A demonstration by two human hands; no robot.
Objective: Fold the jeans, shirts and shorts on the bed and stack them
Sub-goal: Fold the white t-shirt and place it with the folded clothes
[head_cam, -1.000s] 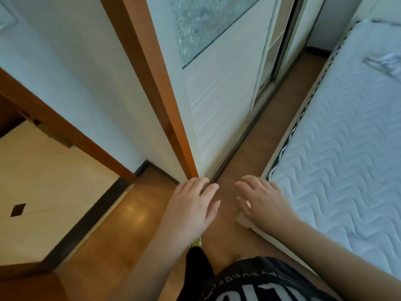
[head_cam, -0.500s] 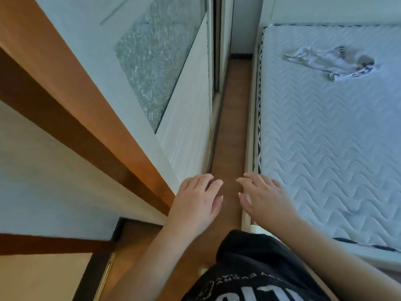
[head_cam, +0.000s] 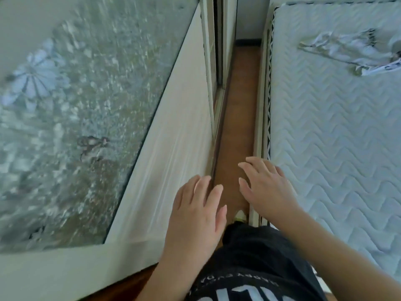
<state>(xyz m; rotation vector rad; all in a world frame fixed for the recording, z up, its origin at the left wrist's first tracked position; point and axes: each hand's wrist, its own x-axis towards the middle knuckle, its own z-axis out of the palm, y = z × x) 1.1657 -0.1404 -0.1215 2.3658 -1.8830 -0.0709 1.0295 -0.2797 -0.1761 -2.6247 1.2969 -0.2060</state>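
1. Nearest us, at six o'clock, we saw a black shirt [head_cam: 256, 266] with pale lettering, worn by the person and cut off by the bottom edge; we could not read the letters.
2. Just past it our left hand [head_cam: 195, 213] hung palm down at about seven o'clock, fingers straight and slightly apart, holding nothing.
3. Our right hand [head_cam: 267, 187] hung at about five o'clock over the near edge of the bed [head_cam: 336, 131], fingers spread and relaxed, gripping nothing; whether it touched the edge we could not tell.
4. Between the hands a pale shoe tip [head_cam: 240, 215] showed on the brown floor [head_cam: 240, 109], the rest hidden by the shirt.
5. A white sliding door [head_cam: 173, 135] with a patterned frosted panel [head_cam: 71, 118] filled nine to eleven o'clock, blurred and hard to make out.
6. The floor ran as a narrow strip toward twelve o'clock between door and bed.
7. Farthest, at about two o'clock, a crumpled white garment [head_cam: 355, 51] with dark trim lay unfolded on the quilted mattress, cut off by the right edge; its kind was unclear.
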